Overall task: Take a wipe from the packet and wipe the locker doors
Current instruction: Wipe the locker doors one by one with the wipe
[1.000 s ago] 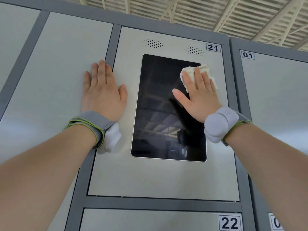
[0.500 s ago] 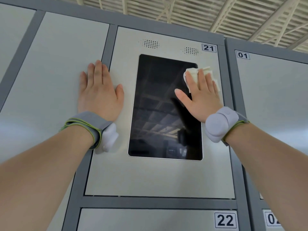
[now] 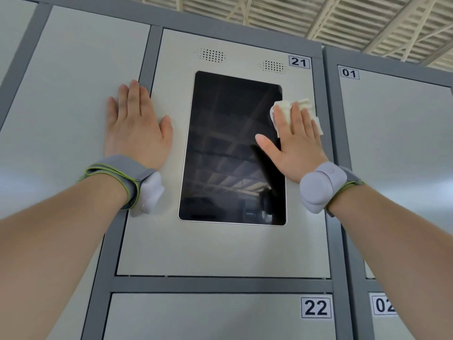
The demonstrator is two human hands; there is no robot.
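— Wipe (image 3: 286,106): state location.
— Pressed against door 21 (image 3: 220,249), at the upper right of the dark screen (image 3: 232,148). It straddles the screen's right edge and the pale margin beside it.
— Visible portion?
— Only crumpled white edges, above the fingers and on both sides of them. The middle is hidden under the right hand (image 3: 296,146), so the full outline cannot be made out.
— Long axis?
— Judged from the exposed parts, it runs across the door, left to right, dropping slightly toward the right.
— Right-hand fingers?
— Four fingers straight, close together, pointing up, pressing the wipe. Thumb spread out to the left over the glass.
— Left hand (image 3: 137,128)?
— Flat on the neighbouring door (image 3: 68,94) and over the grey frame strip (image 3: 149,52). Fingers straight and together, thumb slightly out, holding nothing.
— Cut-offs?
— The left forearm (image 3: 61,241) and right forearm (image 3: 404,241) run out of the bottom edge. The right forearm covers part of the lower right number plate (image 3: 382,305). Door 22 (image 3: 196,320) is cut off below.
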